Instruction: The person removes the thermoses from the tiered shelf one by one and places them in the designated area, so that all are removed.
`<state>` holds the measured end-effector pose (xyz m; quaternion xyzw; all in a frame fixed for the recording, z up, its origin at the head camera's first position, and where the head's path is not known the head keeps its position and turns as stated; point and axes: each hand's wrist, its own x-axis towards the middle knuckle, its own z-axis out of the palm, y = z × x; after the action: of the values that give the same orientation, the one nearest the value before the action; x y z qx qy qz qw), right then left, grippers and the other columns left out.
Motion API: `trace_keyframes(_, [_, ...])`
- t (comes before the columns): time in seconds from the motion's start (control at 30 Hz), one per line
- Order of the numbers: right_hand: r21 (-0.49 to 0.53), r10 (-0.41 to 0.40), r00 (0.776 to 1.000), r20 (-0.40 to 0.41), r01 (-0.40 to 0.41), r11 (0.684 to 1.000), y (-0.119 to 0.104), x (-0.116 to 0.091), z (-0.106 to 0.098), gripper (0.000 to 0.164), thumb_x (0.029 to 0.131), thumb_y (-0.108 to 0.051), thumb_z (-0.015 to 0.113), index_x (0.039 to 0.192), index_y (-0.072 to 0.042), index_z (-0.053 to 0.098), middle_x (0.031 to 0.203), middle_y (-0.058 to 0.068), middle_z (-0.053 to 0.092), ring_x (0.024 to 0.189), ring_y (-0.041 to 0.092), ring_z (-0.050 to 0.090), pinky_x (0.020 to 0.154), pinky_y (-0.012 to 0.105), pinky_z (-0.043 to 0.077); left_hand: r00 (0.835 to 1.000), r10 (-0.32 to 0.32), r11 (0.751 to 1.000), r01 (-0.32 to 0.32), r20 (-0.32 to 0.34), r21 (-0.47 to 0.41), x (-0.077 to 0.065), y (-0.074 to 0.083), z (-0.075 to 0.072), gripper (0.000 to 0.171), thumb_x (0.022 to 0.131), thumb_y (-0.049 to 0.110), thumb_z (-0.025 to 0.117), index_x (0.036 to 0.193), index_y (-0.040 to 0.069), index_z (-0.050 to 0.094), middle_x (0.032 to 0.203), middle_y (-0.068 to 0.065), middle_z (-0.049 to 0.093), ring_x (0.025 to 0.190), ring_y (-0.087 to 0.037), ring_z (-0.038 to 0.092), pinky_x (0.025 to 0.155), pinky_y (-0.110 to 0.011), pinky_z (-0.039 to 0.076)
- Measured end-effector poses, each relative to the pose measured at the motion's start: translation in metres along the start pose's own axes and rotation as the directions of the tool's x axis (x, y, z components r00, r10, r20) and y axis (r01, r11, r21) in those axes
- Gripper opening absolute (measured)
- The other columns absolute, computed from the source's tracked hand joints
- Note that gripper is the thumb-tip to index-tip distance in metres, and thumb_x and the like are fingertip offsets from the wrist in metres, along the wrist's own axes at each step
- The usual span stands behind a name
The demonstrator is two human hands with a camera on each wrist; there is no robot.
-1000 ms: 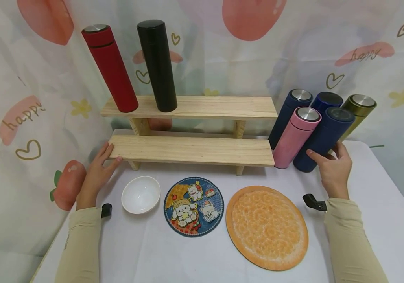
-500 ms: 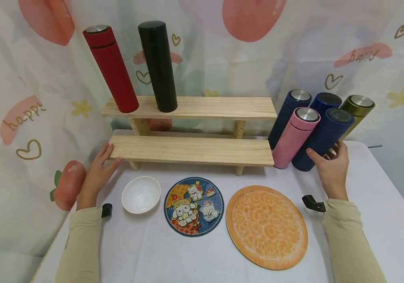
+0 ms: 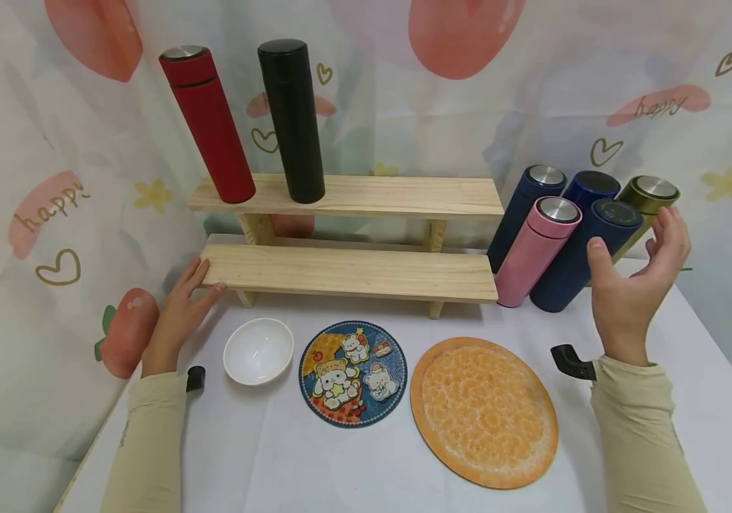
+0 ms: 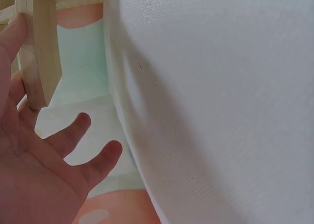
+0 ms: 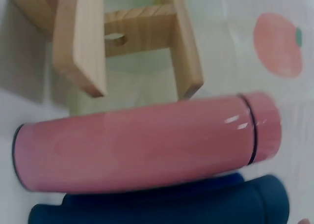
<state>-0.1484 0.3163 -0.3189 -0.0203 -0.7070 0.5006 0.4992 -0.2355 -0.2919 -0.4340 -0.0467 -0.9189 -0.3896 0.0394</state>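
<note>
My left hand rests against the left end of the lower wooden shelf. In the left wrist view, two fingers spread straight beyond the board end. My right hand is raised beside the upright bottles at the right, thumb and fingers spread apart. Its thumb is near the front navy thermos, its fingers near the lid of the gold thermos; whether they touch is unclear. A pink thermos, another navy thermos and a blue-lidded thermos stand alongside.
On the upper shelf stand a red thermos and a black thermos. In front lie a white bowl, a round cartoon mat and a round orange-brown mat. Patterned cloth hangs behind.
My right hand has moved up and slightly right from the lower part of the front navy thermos, its fingers spreading. My left hand stays on the shelf end. The bottles stand where they were.
</note>
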Motion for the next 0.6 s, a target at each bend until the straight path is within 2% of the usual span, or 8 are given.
trace_keyframes(0.1, [0.066, -0.031, 0.999, 0.012, 0.030, 0.997, 0.003, 0.003, 0.006, 0.072, 0.088, -0.018, 0.068, 0.155, -0.001, 0.049, 0.161, 0.008, 0.041, 0.150, 0.022, 0.037, 0.120, 0.027, 0.024, 1.000, -0.003, 1.000, 0.003, 0.004, -0.003, 0.000, 0.002, 0.000, 0.080, 0.109, 0.045, 0.064, 0.170, 0.011, 0.025, 0.179, -0.011, 0.013, 0.161, -0.044, 0.013, 0.123, -0.071, 0.017])
trace_keyframes(0.23, [0.197, 0.020, 1.000, 0.020, -0.024, 0.980, 0.011, 0.006, 0.019, 0.079, 0.086, -0.012, 0.067, 0.159, 0.004, 0.040, 0.166, 0.011, 0.036, 0.153, 0.024, 0.035, 0.124, 0.027, 0.023, 1.000, -0.023, 1.000, 0.023, 0.011, -0.001, 0.000, 0.004, 0.000, 0.081, 0.109, 0.047, 0.062, 0.171, 0.012, 0.024, 0.179, -0.011, 0.012, 0.162, -0.044, 0.012, 0.123, -0.071, 0.016])
trace_keyframes(0.37, [0.268, 0.012, 0.999, 0.039, -0.022, 0.963, -0.001, 0.003, 0.035, 0.086, 0.086, -0.009, 0.068, 0.162, 0.008, 0.033, 0.168, 0.013, 0.033, 0.156, 0.024, 0.032, 0.127, 0.029, 0.021, 0.999, -0.047, 0.999, 0.046, 0.025, 0.010, 0.002, 0.002, 0.001, 0.084, 0.108, 0.054, 0.061, 0.172, 0.016, 0.022, 0.180, -0.009, 0.010, 0.162, -0.043, 0.011, 0.123, -0.072, 0.016])
trace_keyframes(0.47, [0.364, 0.001, 0.996, 0.087, -0.033, 0.931, -0.008, -0.002, 0.052, 0.087, 0.086, -0.003, 0.068, 0.162, 0.010, 0.030, 0.169, 0.016, 0.033, 0.158, 0.026, 0.029, 0.128, 0.031, 0.020, 0.998, -0.052, 0.999, 0.052, 0.028, 0.014, 0.003, 0.002, 0.001, 0.085, 0.107, 0.054, 0.061, 0.172, 0.016, 0.021, 0.180, -0.009, 0.009, 0.162, -0.043, 0.010, 0.123, -0.072, 0.016])
trace_keyframes(0.6, [0.494, 0.001, 0.982, 0.191, -0.097, 0.864, -0.016, -0.011, 0.079, 0.085, 0.086, 0.003, 0.068, 0.162, 0.011, 0.031, 0.171, 0.018, 0.028, 0.159, 0.027, 0.027, 0.128, 0.034, 0.020, 0.999, -0.038, 0.999, 0.038, 0.022, 0.011, 0.002, 0.003, 0.000, 0.083, 0.108, 0.051, 0.061, 0.172, 0.014, 0.022, 0.180, -0.009, 0.010, 0.162, -0.042, 0.011, 0.124, -0.070, 0.016])
